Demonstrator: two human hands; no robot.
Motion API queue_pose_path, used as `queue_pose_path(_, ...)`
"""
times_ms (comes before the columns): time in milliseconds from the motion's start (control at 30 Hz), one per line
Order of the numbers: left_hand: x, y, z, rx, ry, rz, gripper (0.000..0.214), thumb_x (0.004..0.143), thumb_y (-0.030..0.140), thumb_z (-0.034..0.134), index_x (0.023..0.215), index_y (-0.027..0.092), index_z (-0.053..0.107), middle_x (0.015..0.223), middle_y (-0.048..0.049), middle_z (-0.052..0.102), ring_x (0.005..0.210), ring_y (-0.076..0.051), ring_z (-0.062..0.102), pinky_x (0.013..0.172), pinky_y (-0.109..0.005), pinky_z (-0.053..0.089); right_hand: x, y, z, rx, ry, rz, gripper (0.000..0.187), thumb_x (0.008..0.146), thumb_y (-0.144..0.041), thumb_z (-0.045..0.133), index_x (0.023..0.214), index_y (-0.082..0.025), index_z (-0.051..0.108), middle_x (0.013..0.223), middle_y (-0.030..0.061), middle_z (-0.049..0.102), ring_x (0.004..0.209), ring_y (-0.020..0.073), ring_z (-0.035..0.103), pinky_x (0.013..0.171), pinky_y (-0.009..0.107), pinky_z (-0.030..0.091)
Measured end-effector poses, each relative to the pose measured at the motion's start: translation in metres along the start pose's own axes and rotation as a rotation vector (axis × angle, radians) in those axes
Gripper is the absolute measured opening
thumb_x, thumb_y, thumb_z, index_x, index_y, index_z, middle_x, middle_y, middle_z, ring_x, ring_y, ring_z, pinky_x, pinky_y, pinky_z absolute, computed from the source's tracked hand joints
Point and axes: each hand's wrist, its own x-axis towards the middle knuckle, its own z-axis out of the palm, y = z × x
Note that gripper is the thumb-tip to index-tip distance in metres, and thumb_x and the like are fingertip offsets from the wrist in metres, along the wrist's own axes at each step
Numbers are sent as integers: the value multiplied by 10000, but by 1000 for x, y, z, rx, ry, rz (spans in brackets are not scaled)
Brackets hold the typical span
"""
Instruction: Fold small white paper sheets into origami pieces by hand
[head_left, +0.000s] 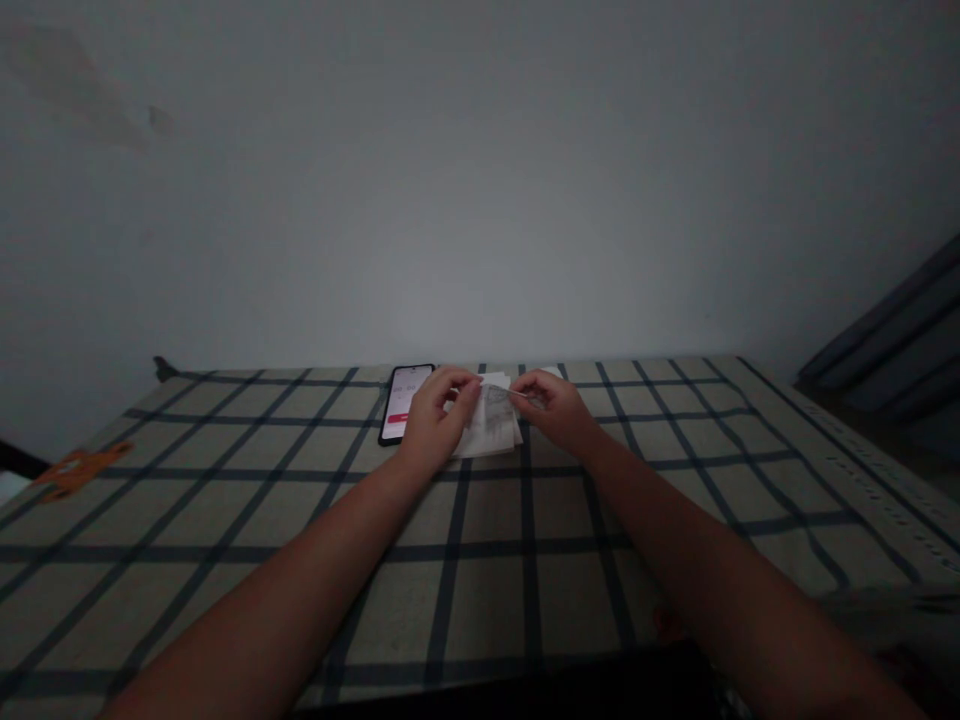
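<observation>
Where the far left of the checked cloth (pixel 300 430) comes into my feed, a flat orange piece (pixel 82 468) lies near the edge, too dim for me to name. Further right, close to the wall (pixel 480 200), a phone (pixel 403 398) lies face up with its screen lit, a red bar low on it and the figures too faint to read. Just beside it is my left hand (pixel 442 410), thumb and forefinger drawn together at the left side of the paper sheets (pixel 484 435); from this distance I can't tell whether they pinch a sheet or only rest against it. The sheets lie on the cloth between my hands, loosely stacked, edges uneven. At their upper right, my right hand (pixel 555 402) seems to have a thin edge of paper nipped between thumb and finger, hardly any gap left. Past it a small white corner (pixel 553 371) shows. I'd judge the handling midway: the sheets are gathered in one pile and a top one looks partly raised, but squaring them remains undone, and how many are left I can't make out
</observation>
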Motion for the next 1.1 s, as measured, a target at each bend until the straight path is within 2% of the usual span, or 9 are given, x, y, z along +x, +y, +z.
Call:
queue_pose_path(100,3,-3,-1,-50,-70,-44,274,979,454,641,1032,226,782,1081,-73,748,1019,-207,671,870,-321,527,2,2,-1,121,-33,95,292,822,-484,769,865,-209,681,833,30,699,776,163,631,737,304,517)
queue_pose_path(233,5,-1,-2,-120,-207,-119,297,939,484,682,939,215,806,981,-65,785,937,-213,693,860,-330,524,5,4,-3,265,-78,192,413,744,-562,841,859,-206,666,828,20,679,782,158,631,738,303,526)
queue_pose_path(467,3,7,-2,-119,-155,-50,285,933,429,697,784,198,774,783,-34,753,752,-168,657,726,-287,492,4,1,-2,395,-145,278,432,703,-540,896,873,-205,683,841,6,690,799,147,646,791,309,542)
queue_pose_path(600,4,7,-1,-95,-189,-65,275,935,410,678,807,195,793,773,-34,757,725,-164,655,708,-284,494,2,-1,1,366,-191,260,419,722,-540,896,904,-206,719,873,18,714,806,151,638,755,294,521)
queue_pose_path(700,2,9,1,-73,-193,-106,261,908,418,702,839,200,827,812,-51,786,757,-182,681,746,-302,513,1,-3,4,368,-219,258,419,731,-567,885,842,-198,720,839,23,709,792,156,631,735,295,511)
queue_pose_path(800,0,13,4,-190,-168,-251,298,864,473,765,917,191,844,981,-86,823,911,-222,720,861,-331,535,0,-3,6,402,-197,279,436,727,-583,884,801,-191,707,783,5,684,742,139,605,717,284,496)
queue_pose_path(867,-1,15,6,-359,-162,-405,404,812,535,818,1009,182,839,1053,-97,816,948,-225,713,870,-329,535,0,-3,6,446,-149,307,449,717,-583,890,812,-190,695,759,-13,667,709,124,587,702,274,485)
queue_pose_path(1000,0,12,9,-706,-239,-742,554,674,554,919,1031,148,799,966,-89,770,847,-188,665,744,-290,513,2,0,7,545,-23,388,501,673,-600,903,861,-197,671,765,-27,657,686,116,577,657,256,469)
queue_pose_path(1100,0,7,10,-775,-246,-803,467,663,483,932,932,143,758,902,-65,727,810,-163,636,739,-281,505,2,2,8,548,-28,406,488,685,-588,894,865,-198,664,779,-17,662,696,122,588,655,256,470)
